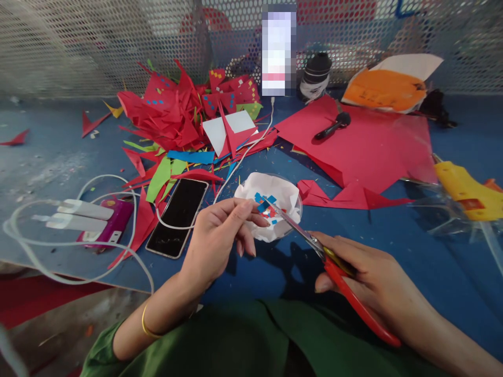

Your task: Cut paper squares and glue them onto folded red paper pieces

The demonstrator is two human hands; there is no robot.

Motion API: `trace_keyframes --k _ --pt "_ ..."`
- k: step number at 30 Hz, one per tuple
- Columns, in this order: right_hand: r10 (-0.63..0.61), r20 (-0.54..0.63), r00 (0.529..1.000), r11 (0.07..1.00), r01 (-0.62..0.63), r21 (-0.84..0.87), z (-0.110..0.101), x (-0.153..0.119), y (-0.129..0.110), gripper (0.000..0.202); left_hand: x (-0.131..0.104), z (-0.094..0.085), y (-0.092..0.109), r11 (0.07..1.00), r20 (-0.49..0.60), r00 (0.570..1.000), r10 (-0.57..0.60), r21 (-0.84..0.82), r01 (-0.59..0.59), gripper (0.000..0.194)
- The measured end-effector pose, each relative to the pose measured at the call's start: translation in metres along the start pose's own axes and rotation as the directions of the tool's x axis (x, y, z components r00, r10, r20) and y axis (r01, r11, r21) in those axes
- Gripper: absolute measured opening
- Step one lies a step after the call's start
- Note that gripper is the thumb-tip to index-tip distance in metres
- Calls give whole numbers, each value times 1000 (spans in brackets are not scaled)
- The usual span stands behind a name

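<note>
As the head view showed, the right hand (371,272) was clamped on the red-handled scissors (334,268), their blades extending over a round clear dish (301,208) on the blue tabletop (251,283). The dish held a white paper liner (288,195), with small blue paper bits (262,207) and red paper bits (276,213) inside or just above it. The left hand (214,235) was at the dish's near-left rim; whether its thumb and forefinger pinched a blue bit could not be told.

The left hand (220,230) hides the paper-lined dish rim (301,205) at eight o'clock; at three, a probable glue gun (469,189) is cropped.
</note>
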State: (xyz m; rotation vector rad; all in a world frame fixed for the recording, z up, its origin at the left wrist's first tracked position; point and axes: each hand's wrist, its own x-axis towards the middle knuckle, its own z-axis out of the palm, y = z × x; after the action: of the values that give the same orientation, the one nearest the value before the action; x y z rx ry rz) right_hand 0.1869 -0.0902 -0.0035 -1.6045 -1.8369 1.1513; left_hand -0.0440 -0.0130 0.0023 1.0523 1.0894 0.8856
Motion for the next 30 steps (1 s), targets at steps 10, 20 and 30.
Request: trace_keyframes --k 10,20,30 --pt "22 28 999 1000 -21 -19 -1 1 -2 21 1 2 3 993 -29 999 -13 117 16 15" --pt "31 47 998 999 -30 -12 -2 0 -4 15 1 1 2 991 -48 998 -33 125 39 14" --pt "39 -50 998 996 -42 -72 -1 0 1 27 2 2 4 997 -57 997 -45 64 48 16"
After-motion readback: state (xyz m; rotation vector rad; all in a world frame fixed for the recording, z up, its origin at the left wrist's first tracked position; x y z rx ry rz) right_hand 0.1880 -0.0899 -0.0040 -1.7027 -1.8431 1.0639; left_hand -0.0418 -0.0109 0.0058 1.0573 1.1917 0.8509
